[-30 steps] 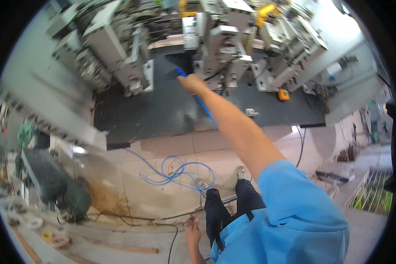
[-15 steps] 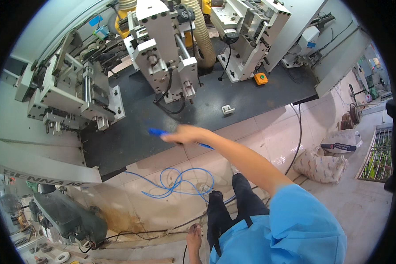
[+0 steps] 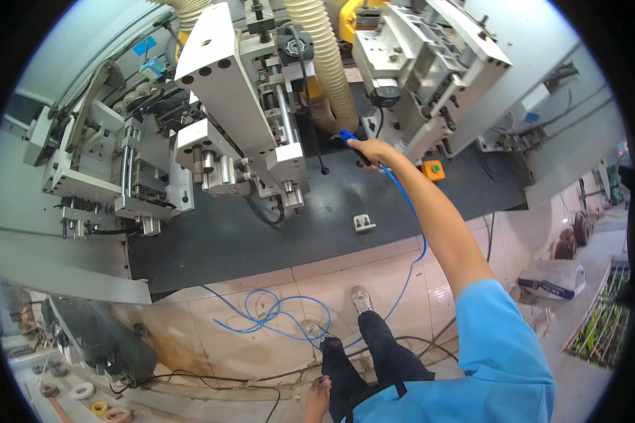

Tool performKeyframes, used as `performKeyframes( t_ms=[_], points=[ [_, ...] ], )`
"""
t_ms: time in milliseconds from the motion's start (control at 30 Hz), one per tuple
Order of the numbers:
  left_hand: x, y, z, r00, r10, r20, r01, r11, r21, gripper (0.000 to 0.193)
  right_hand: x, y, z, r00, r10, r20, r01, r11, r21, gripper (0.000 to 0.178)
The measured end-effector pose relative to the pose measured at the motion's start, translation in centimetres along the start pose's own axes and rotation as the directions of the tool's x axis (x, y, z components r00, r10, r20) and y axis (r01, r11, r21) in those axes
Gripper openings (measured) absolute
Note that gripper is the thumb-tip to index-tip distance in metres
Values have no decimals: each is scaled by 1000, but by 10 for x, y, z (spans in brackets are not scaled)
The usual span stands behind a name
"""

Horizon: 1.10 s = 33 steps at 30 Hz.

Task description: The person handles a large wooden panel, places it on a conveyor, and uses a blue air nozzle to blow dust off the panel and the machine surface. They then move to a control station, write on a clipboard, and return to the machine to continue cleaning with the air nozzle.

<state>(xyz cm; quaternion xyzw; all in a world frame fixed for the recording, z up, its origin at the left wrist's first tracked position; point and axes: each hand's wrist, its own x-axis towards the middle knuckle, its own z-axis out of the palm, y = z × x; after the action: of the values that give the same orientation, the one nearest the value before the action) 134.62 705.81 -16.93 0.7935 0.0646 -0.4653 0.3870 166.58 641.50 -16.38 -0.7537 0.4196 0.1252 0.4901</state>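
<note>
My right hand [image 3: 375, 151] is stretched far forward over the dark machine bed [image 3: 247, 243], its fingers wrapped round a blue-and-black air blow gun [image 3: 348, 137]. The gun's blue nozzle end points toward the foot of the ribbed beige duct [image 3: 324, 63]. From its handle a blue air hose [image 3: 410, 201] runs down past my forearm to loose coils on the tiled floor. My left hand [image 3: 318, 395] hangs low beside my leg, fingers curled in, with nothing visible in it.
White metal machine units [image 3: 212, 77] stand on the bed at left, middle and right. A small white bracket [image 3: 363, 223] lies near its front edge; an orange box with a green button [image 3: 432, 170] sits farther right. Black cables [image 3: 275, 384] cross the floor near my feet.
My right hand has carried the blow gun forward and right, from the bed's front edge toward the duct. The hose now trails behind it. My view has shifted closer to the machine.
</note>
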Motion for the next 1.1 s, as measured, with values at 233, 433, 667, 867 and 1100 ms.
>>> performKeyframes(
  t_ms=[233, 433, 667, 867, 1100],
  points=[
    [-23, 25, 54, 982, -190, -15, 182, 959, -219, 51, 103, -5, 17, 989, 114, 93, -57, 880, -472, 51],
    [-28, 15, 65, 971, -240, -22, 228, 945, -235, 52, 73, -4, 21, 996, -22, -83, -52, 615, -787, 35],
    [-30, 1, 50, 989, -134, -58, 117, 964, -239, 53, -7, 27, 34, 977, -50, -209, -65, 858, -510, 57],
    [-36, -11, 52, 995, -31, 96, 41, 994, -98, 49, -182, 155, -12, 965, -77, 251, 81, 997, -3, 81],
    [-25, -3, 76, 983, -73, 166, 60, 995, 81, 49, -248, 266, -209, 968, 106, -226, -78, 989, 127, 78]
  ],
)
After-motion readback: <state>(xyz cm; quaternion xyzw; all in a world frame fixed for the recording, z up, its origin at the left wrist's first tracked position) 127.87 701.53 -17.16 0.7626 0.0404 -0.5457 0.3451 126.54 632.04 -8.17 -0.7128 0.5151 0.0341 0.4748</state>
